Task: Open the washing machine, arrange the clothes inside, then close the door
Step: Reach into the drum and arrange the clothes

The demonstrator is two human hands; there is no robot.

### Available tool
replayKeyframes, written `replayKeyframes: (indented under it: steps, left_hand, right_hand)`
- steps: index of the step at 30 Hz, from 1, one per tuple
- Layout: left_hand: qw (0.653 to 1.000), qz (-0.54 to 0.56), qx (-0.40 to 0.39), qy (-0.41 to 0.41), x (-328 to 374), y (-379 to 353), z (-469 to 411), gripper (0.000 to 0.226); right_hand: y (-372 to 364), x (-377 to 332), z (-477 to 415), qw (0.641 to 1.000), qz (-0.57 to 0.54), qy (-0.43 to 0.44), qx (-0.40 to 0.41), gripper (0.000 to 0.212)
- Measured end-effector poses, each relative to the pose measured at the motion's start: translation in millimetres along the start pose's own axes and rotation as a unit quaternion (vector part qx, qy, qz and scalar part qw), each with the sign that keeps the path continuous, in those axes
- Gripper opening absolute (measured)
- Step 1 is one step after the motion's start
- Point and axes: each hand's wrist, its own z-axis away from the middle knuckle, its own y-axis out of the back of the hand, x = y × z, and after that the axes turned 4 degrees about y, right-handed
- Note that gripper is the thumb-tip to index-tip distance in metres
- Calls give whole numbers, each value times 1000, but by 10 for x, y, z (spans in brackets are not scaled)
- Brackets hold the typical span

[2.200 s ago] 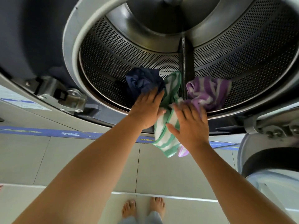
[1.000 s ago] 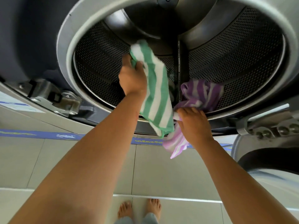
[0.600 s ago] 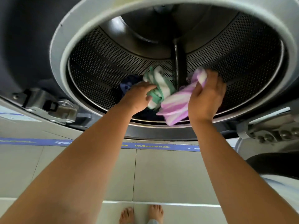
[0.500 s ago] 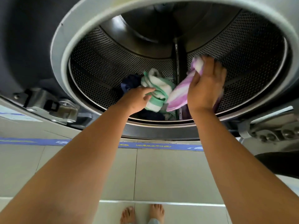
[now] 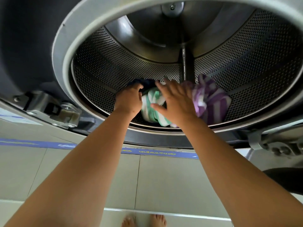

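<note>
Both hands reach into the drum (image 5: 131, 59): the left hand (image 5: 129, 100) curls on a dark cloth (image 5: 144, 82), the right hand (image 5: 177, 102) hovers spread and empty. Biggest risk, I'd judge, is the green striped towel (image 5: 152, 108) (nearest the rim) slipping out or catching in the door; the purple towel (image 5: 211, 100) lies safer, deeper right.

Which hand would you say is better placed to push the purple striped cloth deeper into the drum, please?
Right: the right hand is open beside the purple striped cloth; the left hand sits farther off, at the dark cloth.
</note>
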Motion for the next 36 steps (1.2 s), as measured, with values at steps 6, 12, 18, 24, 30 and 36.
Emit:
replayKeyframes:
  steps: [6, 12, 18, 24, 30, 36]
  left_hand:
    - [996, -92, -13, 5, -95, -107, -72, 43]
    - [977, -178, -120, -12, -26, -228, -184, 81]
    - [946, -277, -159, 46, -29, -358, -321, 101]
    - [942, -253, -222, 7, 42, -518, -479, 87]
    - [923, -324, -207, 5, 79, -557, -424, 42]
    - [860, -447, -213, 127, 6, -76, -454, 53]
  right_hand:
    - [-180, 245, -19, 976, 180, -8, -125, 59]
    - [-134, 521, -13, 969, 155, -137, -137, 47]
    - [-254, 297, -32, 992, 121, 28, -5, 75]
    - [-333, 441, -99, 979, 155, -12, -134, 54]
    - [-340, 344, -82, 984, 137, -27, -113, 44]
    - [-302, 234, 1, 985, 148, -35, -84, 45]
